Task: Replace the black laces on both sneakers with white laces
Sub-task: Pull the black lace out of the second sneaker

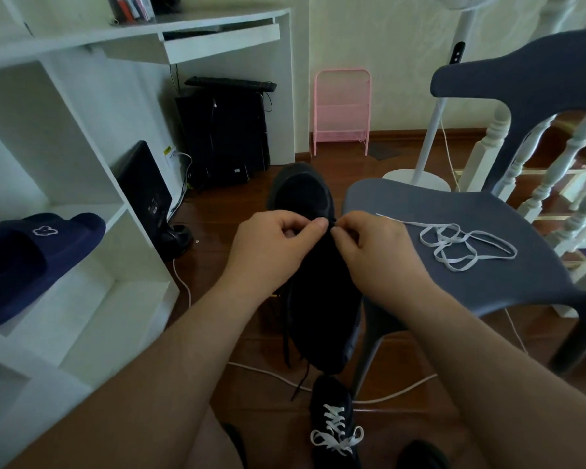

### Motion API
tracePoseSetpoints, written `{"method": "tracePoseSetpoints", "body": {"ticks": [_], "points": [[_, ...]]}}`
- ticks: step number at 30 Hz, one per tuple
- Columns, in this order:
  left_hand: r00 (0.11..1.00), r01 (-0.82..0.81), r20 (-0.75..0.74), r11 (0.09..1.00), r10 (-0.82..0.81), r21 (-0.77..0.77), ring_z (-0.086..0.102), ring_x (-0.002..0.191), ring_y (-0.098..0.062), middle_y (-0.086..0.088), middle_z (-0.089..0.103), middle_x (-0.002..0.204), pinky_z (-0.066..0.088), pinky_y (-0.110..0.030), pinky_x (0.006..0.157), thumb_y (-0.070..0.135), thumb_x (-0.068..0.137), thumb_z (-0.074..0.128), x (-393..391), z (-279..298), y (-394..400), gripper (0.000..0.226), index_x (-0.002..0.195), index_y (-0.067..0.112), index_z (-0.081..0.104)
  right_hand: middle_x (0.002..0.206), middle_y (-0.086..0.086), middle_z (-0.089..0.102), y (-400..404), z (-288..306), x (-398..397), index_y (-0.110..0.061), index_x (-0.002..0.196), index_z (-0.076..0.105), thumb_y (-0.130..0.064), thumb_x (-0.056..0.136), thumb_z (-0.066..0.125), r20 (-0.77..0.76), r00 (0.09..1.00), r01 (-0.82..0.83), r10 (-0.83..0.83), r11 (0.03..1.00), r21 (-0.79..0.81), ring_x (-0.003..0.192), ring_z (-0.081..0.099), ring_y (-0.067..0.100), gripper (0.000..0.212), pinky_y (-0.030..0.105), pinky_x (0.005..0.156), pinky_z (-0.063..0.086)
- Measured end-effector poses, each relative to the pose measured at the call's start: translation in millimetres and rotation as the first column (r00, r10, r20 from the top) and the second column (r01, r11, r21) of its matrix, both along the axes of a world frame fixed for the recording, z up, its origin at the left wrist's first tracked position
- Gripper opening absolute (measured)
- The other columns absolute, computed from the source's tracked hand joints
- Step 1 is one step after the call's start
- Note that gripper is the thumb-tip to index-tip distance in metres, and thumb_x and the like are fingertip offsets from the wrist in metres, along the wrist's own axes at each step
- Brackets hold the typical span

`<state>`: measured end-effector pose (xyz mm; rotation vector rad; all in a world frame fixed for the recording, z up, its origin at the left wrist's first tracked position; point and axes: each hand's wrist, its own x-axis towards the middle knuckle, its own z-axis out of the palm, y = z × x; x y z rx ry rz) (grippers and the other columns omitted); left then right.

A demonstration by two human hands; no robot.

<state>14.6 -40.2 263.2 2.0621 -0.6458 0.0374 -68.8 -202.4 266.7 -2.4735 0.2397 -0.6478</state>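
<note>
You are midway through the second shoe. The black sneaker (318,265) sits at the centre of the frame, toe pointing away from you, and both of your hands meet over its eyelet area. Your left hand (278,245) has its fingers curled in, thumb and forefinger pinching at the black lace (290,346); your right hand (369,248) pinches just beside it in the same way. Loose black lace ends trail below the shoe toward the floor, so the step in hand looks like drawing the old lace out of the eyelets near the toe.

The other sneaker (334,424), at the bottom centre of the frame, already wears white laces. The spare white lace (464,245) lies coiled on the grey chair seat (420,282) to the right of your hands.

Next, you probably need to free the last crossing, pull the black lace clear, then reach right for the white one.
</note>
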Motion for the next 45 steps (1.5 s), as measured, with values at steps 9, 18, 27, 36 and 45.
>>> {"method": "tracePoseSetpoints", "body": {"ticks": [9,18,27,36,45], "points": [[0.907,0.292,-0.232,0.922,-0.351,-0.255,0.069,0.07,-0.006,0.009,0.072,0.068,0.056,-0.023,0.067,0.012,0.085,0.064,-3.1,13.6,6.8,0.027,0.071,0.029,0.081,0.067,-0.011,0.06,-11.1,-3.7,3.3,-0.021,0.085,0.071,-0.029,0.099,0.062,0.01,0.997,0.078,-0.078,0.996,0.035,0.064,0.054,0.006,0.018,0.006,0.058,0.036],[0.993,0.095,-0.07,0.994,-0.099,-0.049,0.069,0.086,0.0,0.015,0.077,0.085,0.058,-0.036,0.079,0.04,0.093,0.055,13.1,7.8,19.9,0.029,0.083,0.035,0.082,0.07,-0.016,0.06,-7.7,-2.0,1.2,-0.028,0.086,0.069,-0.031,0.101,0.06,0.021,0.997,0.066,-0.068,0.995,0.071,0.069,0.056,-0.004,0.017,0.008,0.056,0.035],[0.977,-0.062,0.21,0.996,0.047,0.064,0.062,0.07,0.005,0.021,0.062,0.063,0.048,-0.016,0.06,0.052,0.093,0.075,-2.7,1.1,-2.1,0.01,0.096,0.043,0.079,0.075,-0.007,0.065,5.3,-1.9,-0.1,-0.021,0.09,0.072,-0.03,0.101,0.059,0.061,0.998,0.007,-0.007,1.0,0.009,0.073,0.06,0.012,0.019,0.032,0.065,0.049],[0.913,0.34,-0.144,0.907,-0.382,-0.249,0.038,0.055,-0.015,0.003,0.041,0.054,0.032,-0.03,0.055,0.02,0.066,0.058,11.7,9.2,24.0,0.015,0.053,0.023,0.049,0.078,-0.008,0.068,-23.3,-3.2,2.7,-0.02,0.09,0.074,-0.03,0.101,0.059,0.0,0.993,0.122,-0.122,0.988,0.091,0.074,0.061,0.007,0.021,0.021,0.063,0.042],[0.972,-0.064,0.233,0.993,0.039,0.098,0.063,0.077,0.0,0.016,0.064,0.077,0.045,-0.02,0.06,0.063,0.09,0.066,4.7,-2.9,-0.5,0.022,0.086,0.042,0.073,0.08,-0.001,0.069,8.0,0.2,-1.0,-0.015,0.092,0.073,-0.028,0.101,0.059,0.042,0.999,0.027,-0.027,1.0,0.006,0.077,0.063,0.018,0.021,0.039,0.072,0.052]]}}
